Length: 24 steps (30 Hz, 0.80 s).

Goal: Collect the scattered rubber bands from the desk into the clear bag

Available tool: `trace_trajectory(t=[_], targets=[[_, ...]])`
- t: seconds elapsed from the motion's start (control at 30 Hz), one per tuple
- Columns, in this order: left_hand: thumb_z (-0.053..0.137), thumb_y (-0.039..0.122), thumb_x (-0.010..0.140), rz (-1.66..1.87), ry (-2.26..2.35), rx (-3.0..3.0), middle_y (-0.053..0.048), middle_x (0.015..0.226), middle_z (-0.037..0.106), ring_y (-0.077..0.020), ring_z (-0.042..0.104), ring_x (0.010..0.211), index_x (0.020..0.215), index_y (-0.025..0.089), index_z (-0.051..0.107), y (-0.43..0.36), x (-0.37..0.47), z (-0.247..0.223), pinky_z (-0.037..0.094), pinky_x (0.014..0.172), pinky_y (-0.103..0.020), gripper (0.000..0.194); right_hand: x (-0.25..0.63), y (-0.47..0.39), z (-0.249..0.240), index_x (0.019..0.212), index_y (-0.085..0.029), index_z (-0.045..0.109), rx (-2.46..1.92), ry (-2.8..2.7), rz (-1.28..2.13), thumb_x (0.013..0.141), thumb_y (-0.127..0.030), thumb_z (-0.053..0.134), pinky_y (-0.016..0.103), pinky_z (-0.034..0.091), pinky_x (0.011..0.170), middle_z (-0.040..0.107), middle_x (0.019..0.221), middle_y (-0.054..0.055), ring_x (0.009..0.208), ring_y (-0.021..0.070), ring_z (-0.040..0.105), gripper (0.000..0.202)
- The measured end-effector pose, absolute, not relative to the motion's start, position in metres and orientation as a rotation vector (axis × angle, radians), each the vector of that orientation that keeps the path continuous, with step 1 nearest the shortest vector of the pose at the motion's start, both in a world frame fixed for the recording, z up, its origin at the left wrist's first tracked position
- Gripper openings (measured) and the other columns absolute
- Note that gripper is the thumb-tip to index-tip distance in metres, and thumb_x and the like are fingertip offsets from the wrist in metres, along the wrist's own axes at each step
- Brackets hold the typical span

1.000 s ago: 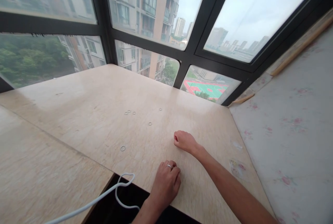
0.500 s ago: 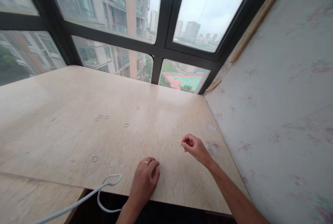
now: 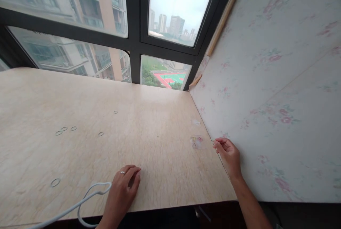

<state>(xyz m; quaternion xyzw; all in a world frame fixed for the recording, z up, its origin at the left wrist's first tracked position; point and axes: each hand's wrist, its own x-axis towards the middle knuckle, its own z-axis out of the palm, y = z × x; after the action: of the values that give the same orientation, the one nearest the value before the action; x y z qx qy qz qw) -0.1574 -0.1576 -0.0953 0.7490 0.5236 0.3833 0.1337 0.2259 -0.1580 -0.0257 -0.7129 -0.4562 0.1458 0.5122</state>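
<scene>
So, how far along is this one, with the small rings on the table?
Done: nothing looks gathered; six small rings lie scattered across the table. In hand: the right hand is at the table's wall-side edge beside a clear packet, and whether its fingers pinch anything is too small to tell. The left hand rests open near the white cable. Left: every ring.

Bench: pale marble-look slab, smooth, faint sheen.
Cable: white plastic, smooth.
Wall covering: floral-print paper, matt.
Rings: thin, clear, glossy.
Window frame: dark metal.
</scene>
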Motion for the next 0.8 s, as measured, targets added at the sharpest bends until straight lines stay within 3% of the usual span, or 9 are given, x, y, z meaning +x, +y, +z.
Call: trace_trajectory(t=[0.3,0.5,0.63,0.8], targets=[[0.047,0.036,0.09,1.136,1.534,2.189,-0.005,0.087,0.067,-0.0215,0.064,0.081,0.085,0.022,0.065,-0.157,-0.156,-0.091,0.054,0.073,-0.035,0.023,0.213,-0.163,-0.047,0.098,-0.017,0.06,-1.785,-1.527,-0.082,0.088,-0.031,0.047,0.031,0.049,0.066,0.064,0.093,0.008,0.075,0.0174,0.059,0.021],[0.048,0.034,0.089,1.118,1.541,2.166,-0.006,0.086,0.067,-0.0213,0.064,0.08,0.083,0.021,0.065,-0.157,-0.155,-0.086,0.054,0.072,-0.034,0.022,0.199,-0.185,-0.016,0.1,-0.019,0.06,-1.646,-1.574,-0.246,0.089,-0.027,0.049,0.033,0.051,0.069,0.063,0.1,0.01,0.087,0.0205,0.06,0.017],[0.047,0.03,0.09,1.072,1.548,2.129,-0.007,0.087,0.066,-0.0211,0.063,0.082,0.084,0.021,0.065,-0.159,-0.154,-0.083,0.053,0.074,-0.035,0.021,0.19,-0.193,-0.019,0.095,-0.02,0.06,-1.604,-1.615,-0.284,0.089,-0.027,0.051,0.034,0.05,0.071,0.063,0.091,0.009,0.08,0.0202,0.06,0.013],[0.047,0.024,0.089,1.0,1.565,2.07,-0.008,0.09,0.065,-0.0217,0.061,0.085,0.087,0.019,0.064,-0.164,-0.152,-0.078,0.051,0.076,-0.038,0.018,0.175,-0.197,-0.07,0.075,-0.022,0.056,-1.602,-2.034,-0.004,0.09,-0.033,0.048,0.033,0.046,0.067,0.06,0.073,0.004,0.07,0.0198,0.057,0.02]])
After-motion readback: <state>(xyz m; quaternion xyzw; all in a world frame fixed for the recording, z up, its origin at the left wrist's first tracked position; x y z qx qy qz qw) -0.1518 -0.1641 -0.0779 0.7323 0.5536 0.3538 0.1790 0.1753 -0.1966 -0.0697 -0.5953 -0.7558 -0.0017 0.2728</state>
